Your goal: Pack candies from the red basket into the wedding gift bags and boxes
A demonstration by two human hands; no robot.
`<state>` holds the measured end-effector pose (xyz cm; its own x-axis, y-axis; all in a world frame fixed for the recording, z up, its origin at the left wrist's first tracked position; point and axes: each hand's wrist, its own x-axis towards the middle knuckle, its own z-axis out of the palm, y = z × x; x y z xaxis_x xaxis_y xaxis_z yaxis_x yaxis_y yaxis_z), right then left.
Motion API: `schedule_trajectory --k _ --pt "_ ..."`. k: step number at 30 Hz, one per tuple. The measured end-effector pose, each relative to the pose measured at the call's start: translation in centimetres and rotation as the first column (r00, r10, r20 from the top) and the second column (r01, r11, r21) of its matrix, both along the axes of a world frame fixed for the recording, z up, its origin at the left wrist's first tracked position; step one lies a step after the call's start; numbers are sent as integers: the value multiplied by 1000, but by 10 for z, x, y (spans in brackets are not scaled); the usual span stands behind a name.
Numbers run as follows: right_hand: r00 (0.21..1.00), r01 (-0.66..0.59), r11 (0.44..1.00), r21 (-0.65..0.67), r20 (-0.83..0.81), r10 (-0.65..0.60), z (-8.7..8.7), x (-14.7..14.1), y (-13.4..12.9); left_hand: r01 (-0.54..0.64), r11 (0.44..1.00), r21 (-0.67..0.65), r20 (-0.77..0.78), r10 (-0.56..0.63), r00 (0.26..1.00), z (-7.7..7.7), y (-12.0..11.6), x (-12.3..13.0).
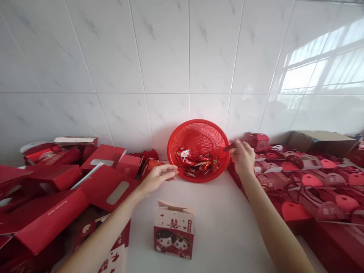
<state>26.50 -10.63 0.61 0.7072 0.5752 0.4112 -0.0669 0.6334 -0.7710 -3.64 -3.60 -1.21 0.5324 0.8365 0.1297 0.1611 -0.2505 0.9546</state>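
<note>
A red plastic mesh basket [199, 127] leans against the wall, tilted toward me, with several shiny red wrapped candies [203, 163] in its lower part. My left hand [160, 176] is at the basket's lower left rim, fingers stretched out and fingertips close to the edge; whether they touch it I cannot tell. At the right rim, my right hand [243, 154] pinches a dark red flat strip [229, 146], slightly blurred. Nearer to me stands a small upright gift box [174, 231], top open, printed with two cartoon figures and a red double-happiness sign.
Red folded boxes [109, 189] are heaped on the left. Rows of red boxes [313, 180] with cords and rounded flaps fill the right. A cardboard box [318, 141] stands behind them. The tiled wall [167, 68] bounds the white table [216, 223].
</note>
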Motion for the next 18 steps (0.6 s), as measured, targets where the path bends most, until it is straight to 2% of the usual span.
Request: schedule_trajectory --k 2,4,8,12,15,17,18 --pt "960 161 984 81 -243 -137 10 26 -5 -5 1000 9 -30 5 1000 2 -3 -7" --pt "925 191 981 32 -341 -169 14 43 -9 2 999 32 -65 0 998 3 -4 -12" --pt "964 96 990 -107 -238 -119 10 38 -9 71 996 56 -111 -65 992 5 -8 -15" --pt "998 -10 987 -162 -66 -1 5 11 -3 213 975 71 -97 -206 974 10 -20 -21" --pt "979 -130 963 -235 123 162 5 -5 -8 395 915 85 -30 -394 919 20 -33 -31" --pt "873 -276 899 -339 303 382 9 -11 -16 500 863 77 -23 -500 866 29 -43 -39" --pt "770 -351 845 -404 388 506 12 -14 -21 535 843 63 -55 -532 845 33 -48 -42"
